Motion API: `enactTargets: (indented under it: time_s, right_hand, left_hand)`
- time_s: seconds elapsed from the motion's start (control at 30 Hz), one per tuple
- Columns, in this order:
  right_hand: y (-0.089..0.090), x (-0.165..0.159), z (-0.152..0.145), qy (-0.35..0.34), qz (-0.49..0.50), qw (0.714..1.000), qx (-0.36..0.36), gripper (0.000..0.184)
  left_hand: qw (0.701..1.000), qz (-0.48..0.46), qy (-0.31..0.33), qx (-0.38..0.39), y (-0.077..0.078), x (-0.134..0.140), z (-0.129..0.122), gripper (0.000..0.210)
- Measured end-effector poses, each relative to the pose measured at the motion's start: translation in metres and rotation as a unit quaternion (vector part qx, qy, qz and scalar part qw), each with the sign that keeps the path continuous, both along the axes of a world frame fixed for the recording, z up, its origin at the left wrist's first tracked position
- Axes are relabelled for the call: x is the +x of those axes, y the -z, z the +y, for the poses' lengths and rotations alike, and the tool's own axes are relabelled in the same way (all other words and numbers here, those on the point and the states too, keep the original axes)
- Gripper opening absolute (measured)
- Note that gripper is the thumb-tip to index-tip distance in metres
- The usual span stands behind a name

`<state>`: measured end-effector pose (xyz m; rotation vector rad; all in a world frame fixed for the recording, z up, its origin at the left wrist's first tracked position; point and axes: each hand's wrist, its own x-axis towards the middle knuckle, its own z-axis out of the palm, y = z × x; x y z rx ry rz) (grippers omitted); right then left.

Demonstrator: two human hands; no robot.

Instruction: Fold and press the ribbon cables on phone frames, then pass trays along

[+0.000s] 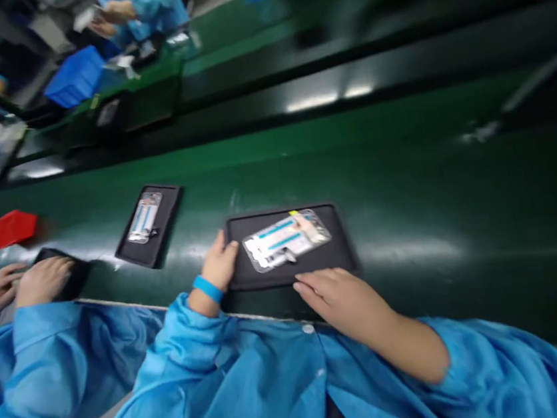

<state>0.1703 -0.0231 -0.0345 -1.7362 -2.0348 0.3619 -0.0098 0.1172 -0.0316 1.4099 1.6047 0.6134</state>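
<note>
A black tray (345, 245) lies in front of me on the green surface. In it, set at a slant, is a flat phone-like part (284, 238) with a clear outline, white areas, blue strips and a small dark piece at its lower edge. My left hand (219, 264), with a blue band at the wrist, is closed on the tray's left edge. At the near edge, my right hand (346, 298) is closed on the rim, its thumb and index finger near each other and the other fingertips partly hidden.
A second black tray (163, 232) with a similar part (145, 217) lies to the left. Beyond it sits a red container (13, 228). A co-worker's hands (45, 279) touch a dark tray at far left. Across the line are a blue bin (75, 78) and another person's hands (115, 14).
</note>
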Motion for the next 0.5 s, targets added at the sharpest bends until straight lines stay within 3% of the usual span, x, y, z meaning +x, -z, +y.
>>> enactTargets:
  time_s: [0.07,0.17,0.23,0.33,0.4,0.5]
  right_hand:
    - [0.002,0.007,-0.007,0.062,0.022,0.995,-0.072,0.032]
    - [0.002,0.013,-0.009,0.13,0.039,0.976,-0.169,0.036]
    - [-0.001,0.013,-0.003,0.145,0.03,0.97,-0.19,0.037]
    - [-0.008,0.012,0.021,0.127,-0.011,0.979,-0.161,0.039]
    - [-0.011,0.014,0.041,0.107,-0.027,0.982,-0.153,0.042]
    - [-0.013,0.019,0.065,0.071,-0.016,0.978,-0.195,0.041]
  left_hand:
    - [0.99,0.126,0.018,0.063,0.005,-0.012,0.015,0.049]
    - [0.938,0.261,0.071,0.217,0.013,-0.017,0.014,0.042]
    - [0.904,0.27,0.119,0.308,0.013,-0.011,-0.001,0.037]
    - [0.853,0.261,0.183,0.413,0.009,0.006,-0.03,0.034]
    - [0.825,0.238,0.246,0.449,0.007,0.017,-0.052,0.033]
    - [0.784,0.168,0.377,0.463,0.011,0.027,-0.081,0.028]
